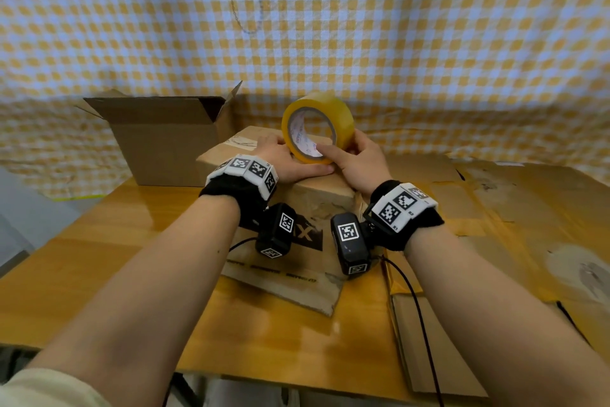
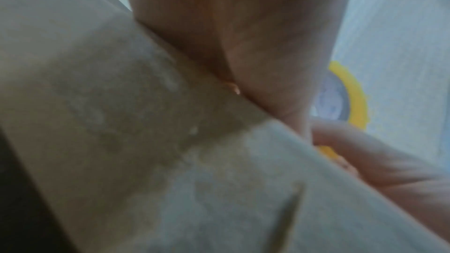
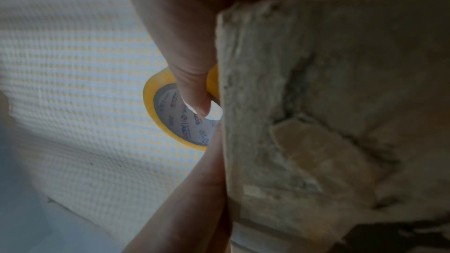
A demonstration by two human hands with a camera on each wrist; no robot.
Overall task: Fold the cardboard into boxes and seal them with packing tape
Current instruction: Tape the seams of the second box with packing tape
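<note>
From the head view, the right hand (image 1: 358, 164) gripped the tape roll (image 1: 317, 126) standing atop the closed box (image 1: 317, 195) mid-table (image 1: 115, 241), the left hand (image 1: 287, 161) lay flat along its near edge, an open box (image 1: 165, 142) at ten o'clock; the left wrist view was blurred; the right wrist view showed a finger (image 3: 194, 91) through the roll's core.

The left hand (image 1: 290, 159) covers part of the closed box (image 1: 317, 195) top, and its fingertips are hidden behind the tape roll (image 1: 317, 129). The left wrist view is blurred throughout. Print inside the roll's core (image 3: 180, 122) is too small to read. Flattened cardboard (image 1: 528, 225) is cut off at the right edge.
</note>
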